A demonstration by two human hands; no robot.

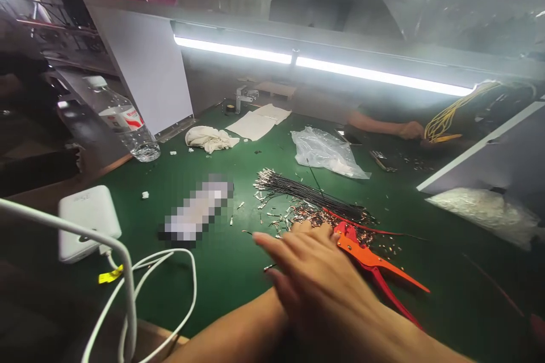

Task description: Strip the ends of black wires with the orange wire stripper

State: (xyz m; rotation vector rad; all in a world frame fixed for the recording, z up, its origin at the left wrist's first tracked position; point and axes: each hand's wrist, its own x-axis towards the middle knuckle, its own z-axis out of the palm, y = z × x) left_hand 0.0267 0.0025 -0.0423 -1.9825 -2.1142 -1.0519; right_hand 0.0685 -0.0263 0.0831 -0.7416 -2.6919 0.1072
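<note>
My right hand lies flat on the green mat, fingers stretched out and pointing left, holding nothing that shows. My left forearm comes in from the bottom left, and its hand is hidden under the right hand. Orange-handled pliers lie touching the right side of my right hand. Just beyond my fingers are loose metal terminals and a bundle of black wires with metal ends.
A white charger block with a looping white cable sits at the left. Farther back are a water bottle, a white cloth, paper sheets and a plastic bag. Another person's hand holds yellow wires.
</note>
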